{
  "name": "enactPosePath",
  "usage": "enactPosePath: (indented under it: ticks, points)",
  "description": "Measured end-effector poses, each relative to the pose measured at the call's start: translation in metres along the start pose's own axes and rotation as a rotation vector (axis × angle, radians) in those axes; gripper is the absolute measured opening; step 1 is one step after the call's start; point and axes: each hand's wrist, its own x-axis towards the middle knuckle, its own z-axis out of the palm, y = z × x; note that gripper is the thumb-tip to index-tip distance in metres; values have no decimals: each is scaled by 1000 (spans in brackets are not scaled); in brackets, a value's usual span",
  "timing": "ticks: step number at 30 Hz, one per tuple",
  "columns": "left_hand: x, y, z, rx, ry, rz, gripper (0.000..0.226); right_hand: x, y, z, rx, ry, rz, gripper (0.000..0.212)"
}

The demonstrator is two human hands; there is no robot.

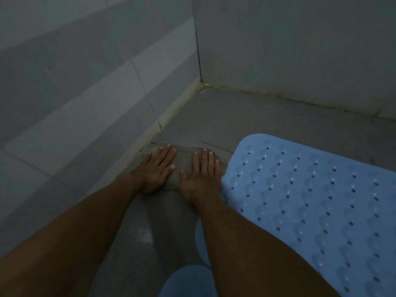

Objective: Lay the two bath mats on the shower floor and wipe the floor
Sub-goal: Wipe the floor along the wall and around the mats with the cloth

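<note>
A grey cloth (186, 166) is pressed flat against the shower floor (246, 116) near the left wall by the left hand (155, 169) and right hand (202, 175), fingers straight, nothing gripped. One blue bath mat (310, 200) is laid at right, its long axis running near-right to far-left. Wiping is judged underway; a second mat cannot be confirmed.
</note>
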Motion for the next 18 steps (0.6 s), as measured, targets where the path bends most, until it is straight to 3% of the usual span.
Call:
enactPosePath:
  ticks: [9, 18]
  points:
    - [99, 14, -30, 34, 52, 37, 58, 80, 40, -26, -58, 70, 54, 72]
    - [195, 34, -62, 41, 99, 93, 59, 153, 83, -65, -66, 9, 122, 72]
